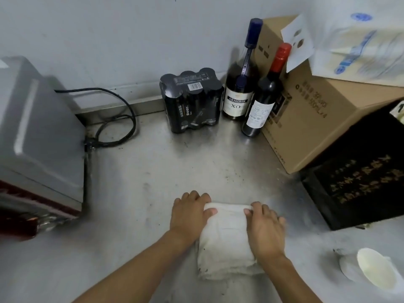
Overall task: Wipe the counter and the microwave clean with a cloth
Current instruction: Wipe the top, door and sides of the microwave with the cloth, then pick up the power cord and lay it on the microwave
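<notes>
1. The folded white cloth (227,243) lies on the steel counter (144,176), near centre.
2. The left hand (190,213) pinches its far left corner, thumb on top; the right hand (264,228) pinches the far right corner the same way.
3. The microwave (39,136) stands at the left, cut off by the frame edge, its front blurred.
4. Far back stand a beer pack (192,101) and two bottles (238,92).
5. A pale round object (376,272) at near right is too blurred to identify.

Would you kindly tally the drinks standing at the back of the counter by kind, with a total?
Bottles: 2, the blue-capped bottle and the red-capped bottle
Packs of cans: 1, the beer pack
Total: 3
</notes>
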`<action>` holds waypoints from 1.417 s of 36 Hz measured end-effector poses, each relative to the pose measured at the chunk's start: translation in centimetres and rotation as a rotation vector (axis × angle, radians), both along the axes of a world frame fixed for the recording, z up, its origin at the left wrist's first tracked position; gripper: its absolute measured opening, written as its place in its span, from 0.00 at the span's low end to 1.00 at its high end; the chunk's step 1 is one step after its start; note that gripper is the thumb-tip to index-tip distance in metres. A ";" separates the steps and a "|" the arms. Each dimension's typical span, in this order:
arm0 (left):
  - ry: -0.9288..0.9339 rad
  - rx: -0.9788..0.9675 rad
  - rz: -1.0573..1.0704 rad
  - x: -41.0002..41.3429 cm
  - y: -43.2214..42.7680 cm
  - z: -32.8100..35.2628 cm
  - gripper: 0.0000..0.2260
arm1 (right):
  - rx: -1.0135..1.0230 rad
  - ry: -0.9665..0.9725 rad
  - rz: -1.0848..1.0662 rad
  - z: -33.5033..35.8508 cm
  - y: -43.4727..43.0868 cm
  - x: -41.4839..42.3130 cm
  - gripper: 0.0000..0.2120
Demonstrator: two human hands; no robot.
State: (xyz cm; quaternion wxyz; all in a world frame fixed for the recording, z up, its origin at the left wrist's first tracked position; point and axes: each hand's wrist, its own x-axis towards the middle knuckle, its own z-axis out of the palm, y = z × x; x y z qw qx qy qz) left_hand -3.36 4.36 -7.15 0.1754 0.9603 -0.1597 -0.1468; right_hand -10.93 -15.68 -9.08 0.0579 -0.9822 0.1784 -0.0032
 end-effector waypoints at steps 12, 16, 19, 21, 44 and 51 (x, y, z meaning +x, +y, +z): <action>0.045 -0.012 0.008 -0.6 2.4 2.4 0.14 | -0.031 0.020 -0.003 1.3 0.0 0.1 0.12; -0.011 0.001 0.015 -1.4 5.1 5.2 0.14 | -0.057 0.067 -0.001 2.8 1.1 0.2 0.15; -0.064 0.003 -0.022 -2.0 7.2 8.1 0.14 | -0.017 0.054 0.025 4.7 3.0 0.6 0.18; -0.110 -0.016 -0.032 -2.4 8.5 10.4 0.15 | 0.029 0.052 0.041 6.3 4.8 1.0 0.19; -0.657 0.056 0.030 6.8 27.2 23.8 0.12 | 0.486 -0.084 0.500 17.9 30.6 18.8 0.17; -0.658 0.120 0.026 11.9 29.0 24.3 0.13 | 0.273 0.082 0.561 13.8 33.3 25.4 0.20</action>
